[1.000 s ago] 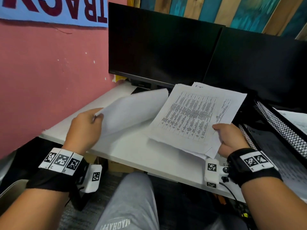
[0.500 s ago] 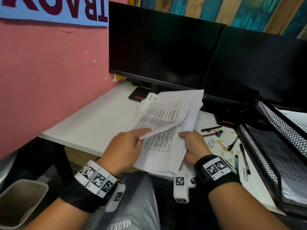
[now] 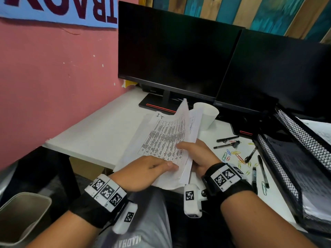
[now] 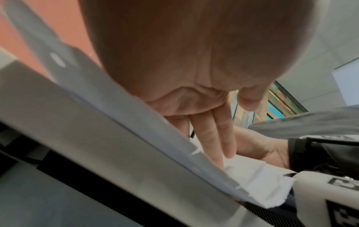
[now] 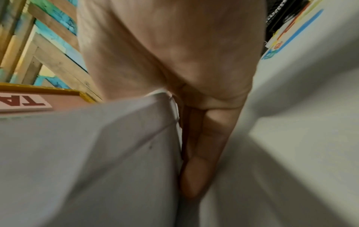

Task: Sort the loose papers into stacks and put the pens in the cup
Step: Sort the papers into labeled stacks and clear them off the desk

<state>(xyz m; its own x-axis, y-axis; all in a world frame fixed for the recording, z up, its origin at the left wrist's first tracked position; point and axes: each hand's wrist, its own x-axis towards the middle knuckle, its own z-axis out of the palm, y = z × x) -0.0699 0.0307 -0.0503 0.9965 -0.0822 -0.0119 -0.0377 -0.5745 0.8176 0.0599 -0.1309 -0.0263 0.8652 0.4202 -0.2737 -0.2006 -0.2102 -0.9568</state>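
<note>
A stack of printed papers (image 3: 161, 138) is raised off the white desk (image 3: 93, 136), tilted with its far end up. My right hand (image 3: 189, 151) grips its right edge, thumb on top and fingers underneath. My left hand (image 3: 161, 166) lies flat on the near edge with straight fingers (image 4: 223, 138) against the sheets (image 4: 252, 176). In the right wrist view, a finger (image 5: 200, 153) runs along the paper (image 5: 97, 145). A white paper cup (image 3: 208, 113) stands behind the stack. Several black pens (image 3: 227, 139) lie loose on the desk to the right.
Coloured paper clips (image 3: 234, 154) are scattered among the pens. A black mesh paper tray (image 3: 295, 158) fills the right side. Two dark monitors (image 3: 172, 54) stand at the back. A pink wall is on the left and a grey bin (image 3: 21, 217) sits on the floor.
My left hand brought its separate sheet over from the left onto the stack and now lies flat on it. The stack shifted left and nearer, uncovering the cup and pens.
</note>
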